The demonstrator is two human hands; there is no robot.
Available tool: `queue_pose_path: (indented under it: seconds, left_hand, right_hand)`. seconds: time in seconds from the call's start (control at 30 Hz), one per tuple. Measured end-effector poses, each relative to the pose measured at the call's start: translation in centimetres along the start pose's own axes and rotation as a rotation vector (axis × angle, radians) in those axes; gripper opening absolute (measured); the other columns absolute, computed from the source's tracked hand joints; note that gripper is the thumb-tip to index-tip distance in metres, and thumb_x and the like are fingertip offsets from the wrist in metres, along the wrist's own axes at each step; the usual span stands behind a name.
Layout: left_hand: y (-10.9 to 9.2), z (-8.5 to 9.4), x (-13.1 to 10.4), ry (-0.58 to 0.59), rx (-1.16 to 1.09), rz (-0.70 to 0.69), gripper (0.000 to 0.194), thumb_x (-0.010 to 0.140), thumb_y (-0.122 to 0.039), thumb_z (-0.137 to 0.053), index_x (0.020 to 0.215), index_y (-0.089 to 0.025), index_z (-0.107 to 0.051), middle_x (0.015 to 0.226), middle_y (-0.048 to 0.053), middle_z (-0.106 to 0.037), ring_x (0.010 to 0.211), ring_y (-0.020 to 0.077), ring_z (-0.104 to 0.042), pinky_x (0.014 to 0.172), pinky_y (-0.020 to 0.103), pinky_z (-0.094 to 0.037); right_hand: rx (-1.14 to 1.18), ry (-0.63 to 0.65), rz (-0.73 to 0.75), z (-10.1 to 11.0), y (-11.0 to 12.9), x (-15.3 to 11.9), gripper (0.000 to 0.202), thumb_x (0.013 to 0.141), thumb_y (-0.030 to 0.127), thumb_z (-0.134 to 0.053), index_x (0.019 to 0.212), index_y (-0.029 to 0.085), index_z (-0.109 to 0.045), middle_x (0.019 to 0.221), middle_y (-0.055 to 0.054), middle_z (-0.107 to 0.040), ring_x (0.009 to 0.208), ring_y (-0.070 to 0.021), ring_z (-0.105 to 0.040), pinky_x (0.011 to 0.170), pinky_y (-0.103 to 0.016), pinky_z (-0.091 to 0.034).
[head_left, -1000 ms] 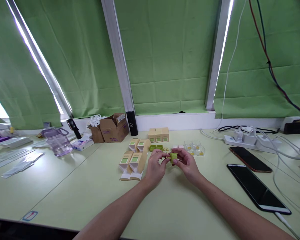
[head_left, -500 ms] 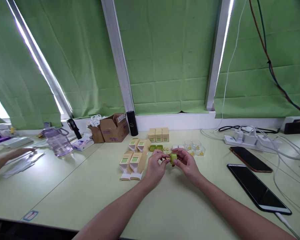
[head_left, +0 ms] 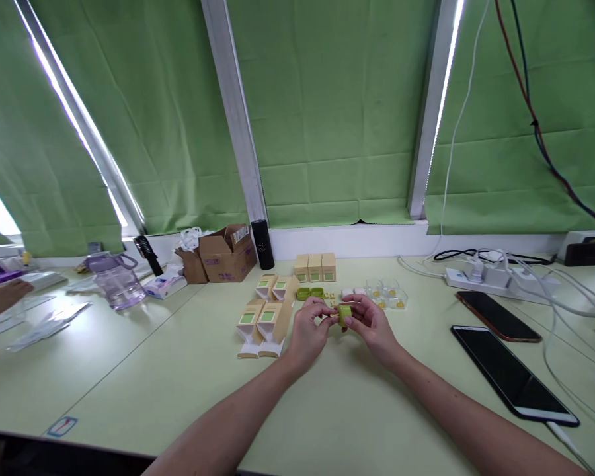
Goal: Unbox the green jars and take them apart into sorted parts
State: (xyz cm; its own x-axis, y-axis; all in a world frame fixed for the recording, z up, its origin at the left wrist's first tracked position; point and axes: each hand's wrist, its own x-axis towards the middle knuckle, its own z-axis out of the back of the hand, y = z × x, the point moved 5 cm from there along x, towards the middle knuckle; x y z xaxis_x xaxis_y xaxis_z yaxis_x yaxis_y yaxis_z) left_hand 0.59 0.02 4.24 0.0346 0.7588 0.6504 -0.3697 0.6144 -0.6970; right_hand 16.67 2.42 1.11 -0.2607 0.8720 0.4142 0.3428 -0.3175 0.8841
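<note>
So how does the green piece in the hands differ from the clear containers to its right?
The green piece is olive green and looks opaque; the clear containers are see-through, with yellow bits showing.
The green piece is held between the left hand and right hand, while the clear containers rest on the table.

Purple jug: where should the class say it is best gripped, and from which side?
Probably by the jug's handle, from the upper right: this loop juts rightward near the jug's top, offering a ready hold. The white packet lies low on that side, so coming from above seems safer.
</note>
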Motion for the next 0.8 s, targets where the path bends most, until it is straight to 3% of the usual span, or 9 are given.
queue_pose_path:
  seconds: [0.8]
  left_hand:
    - [-0.16, 0.04, 0.15, 0.022, 0.021, -0.125, 0.009, 0.085, -0.019, -0.076, 0.079, -0.022, -0.081, 0.076, 0.004, -0.067, 0.082, 0.0185, -0.063, 0.072, 0.03, -0.055]
  right_hand:
    - [0.004, 0.003, -0.033, 0.05, 0.05, 0.09, 0.05, 0.075, 0.052, -0.085, 0.108, 0.025, -0.059, 0.091, -0.004, -0.069, 0.082, -0.021, -0.066, 0.07, -0.036, -0.059]
